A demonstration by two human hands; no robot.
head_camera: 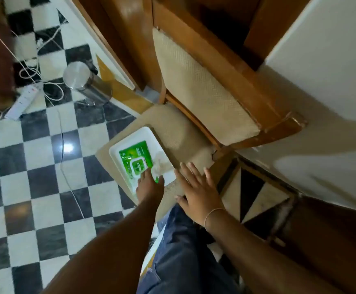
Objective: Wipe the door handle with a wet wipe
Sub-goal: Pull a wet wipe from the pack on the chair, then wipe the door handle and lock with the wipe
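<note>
Nearest the camera, blue denim trousers [185,257] fill the lower centre, with both bare forearms reaching forward over them. Right hand [196,187] hovers palm-down, fingers spread and flat, holding nothing, above the front edge of the chair seat [172,128]; a thin bracelet [212,214] circles the wrist. Left hand [149,183] rests on the near end of the green wet wipe pack [135,160], fingertips down on the wrapper; whether they pinch anything cannot be told, as a pale crumpled wipe [159,164] lies just beside the fingers and contact is unclear. Pack lies flat in a white tray [128,134], tray set on the beige cushioned seat of a wooden chair. Chair backrest [200,85] tilts up and right, against a white wall [321,92]. Floor to the left is black-and-white checkered tile [34,177]. Farther out, a steel pedal bin [81,79] stands on the tiles near a white power strip [23,100] with tangled white cables [45,43]. Brown wooden door frame [117,35] at the top; the door handle is not in view.
</note>
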